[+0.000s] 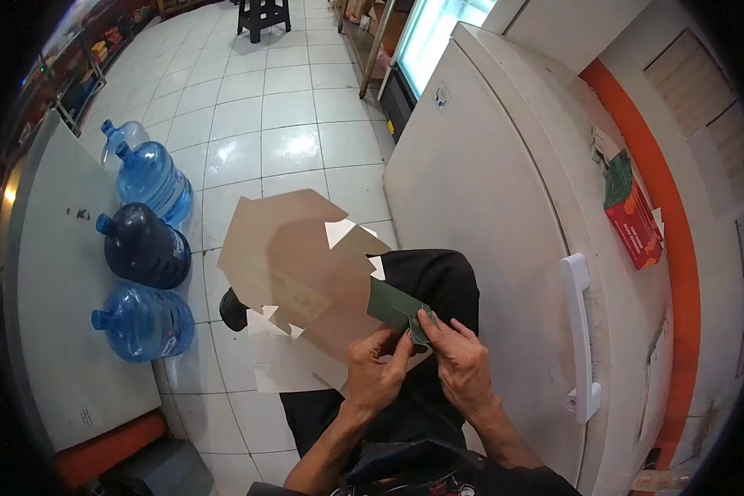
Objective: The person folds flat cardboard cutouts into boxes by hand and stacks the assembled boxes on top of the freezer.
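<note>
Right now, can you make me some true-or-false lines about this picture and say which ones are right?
1. The left hand and right hand touch the green piece. True.
2. The tan sheet is a perfect circle. False: the tan sheet has straight edges and notches.
3. Four big bottles are on the left. True.
4. The stool is white. False: the stool is black.
5. The door handle is white. True.
</note>
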Demonstrator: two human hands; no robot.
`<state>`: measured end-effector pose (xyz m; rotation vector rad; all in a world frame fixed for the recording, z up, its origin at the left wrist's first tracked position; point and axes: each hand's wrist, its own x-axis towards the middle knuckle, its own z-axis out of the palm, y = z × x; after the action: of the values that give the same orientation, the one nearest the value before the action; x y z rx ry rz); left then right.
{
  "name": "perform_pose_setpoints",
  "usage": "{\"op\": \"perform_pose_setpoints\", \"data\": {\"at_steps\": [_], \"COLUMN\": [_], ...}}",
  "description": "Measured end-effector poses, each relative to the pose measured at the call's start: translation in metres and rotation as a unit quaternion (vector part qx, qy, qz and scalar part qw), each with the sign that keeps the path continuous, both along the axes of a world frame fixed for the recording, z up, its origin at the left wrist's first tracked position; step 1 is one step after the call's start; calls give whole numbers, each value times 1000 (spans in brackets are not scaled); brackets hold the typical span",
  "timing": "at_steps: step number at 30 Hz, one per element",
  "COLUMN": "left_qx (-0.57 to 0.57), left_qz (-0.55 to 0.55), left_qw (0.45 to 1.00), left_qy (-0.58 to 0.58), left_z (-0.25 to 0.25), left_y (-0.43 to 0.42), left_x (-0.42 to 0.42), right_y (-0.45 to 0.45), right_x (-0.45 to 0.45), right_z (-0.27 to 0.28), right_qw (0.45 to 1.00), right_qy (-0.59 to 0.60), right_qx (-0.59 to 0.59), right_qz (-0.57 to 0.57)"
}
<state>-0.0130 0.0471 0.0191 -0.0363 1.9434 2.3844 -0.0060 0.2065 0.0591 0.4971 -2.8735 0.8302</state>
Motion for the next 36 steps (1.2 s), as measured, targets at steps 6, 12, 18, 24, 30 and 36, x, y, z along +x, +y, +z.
{"op": "perform_pose_setpoints", "data": {"at_steps": [6, 12, 18, 24, 30, 36], "left_qx": [62, 56, 51, -281, -471, -401], "left_qz": [3, -46, -102, -224, -259, -250], "left_qw": [994, 994, 990, 923, 823, 854], "left_qy": [-87, -87, -84, 136, 184, 217], "left_z": [-1, -7, 4, 9, -43, -63], "left_y": [1, -14, -28, -85, -80, -66], "left_x": [6, 3, -4, -1, 1, -14], "right_y": [-2, -7, -9, 38, 46, 52], "right_x": [-9, -13, -14, -49, -46, 19], "right_z": [1, -18, -22, -9, 6, 26], "right_qw": [994, 934, 853, 890, 974, 974], "right_qy": [-80, -190, -240, -203, 138, -83], "right_qx": [-74, -302, -453, -348, -1, 107], "right_qz": [27, 5, -102, -213, -180, 181]}}
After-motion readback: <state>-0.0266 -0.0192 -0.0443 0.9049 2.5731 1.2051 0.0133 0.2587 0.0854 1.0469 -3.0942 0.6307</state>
